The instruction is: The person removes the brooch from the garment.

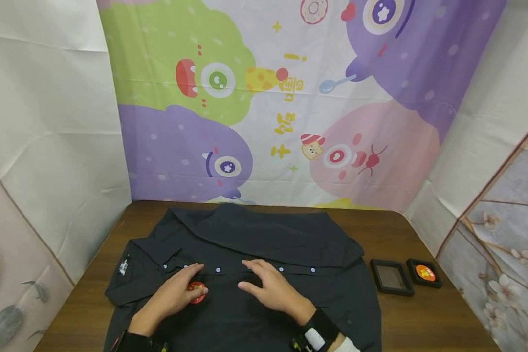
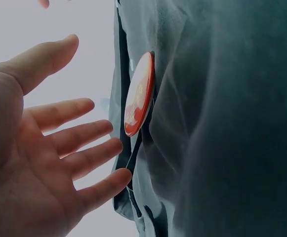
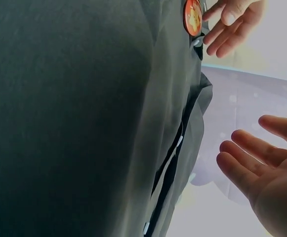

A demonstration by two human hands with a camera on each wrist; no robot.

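A black buttoned shirt [image 1: 229, 308] lies spread on the brown table, its row of white buttons running across it. On its cloth, toward the left, is a round red badge [image 2: 140, 96] with a yellow figure. My left hand [image 1: 172, 296] hovers just over the badge and partly covers it in the head view; in the left wrist view its fingers [image 2: 91, 153] are spread and apart from the badge. My right hand [image 1: 275, 289] is above the middle of the shirt, its fingers loosely extended and holding nothing.
At the table's right side lie an open black square frame [image 1: 391, 277] and a smaller black case [image 1: 424, 273] with an orange round badge in it. A cartoon cloth [image 1: 290, 171] hangs behind the table [image 1: 449, 322]. Pale cloth walls stand on both sides.
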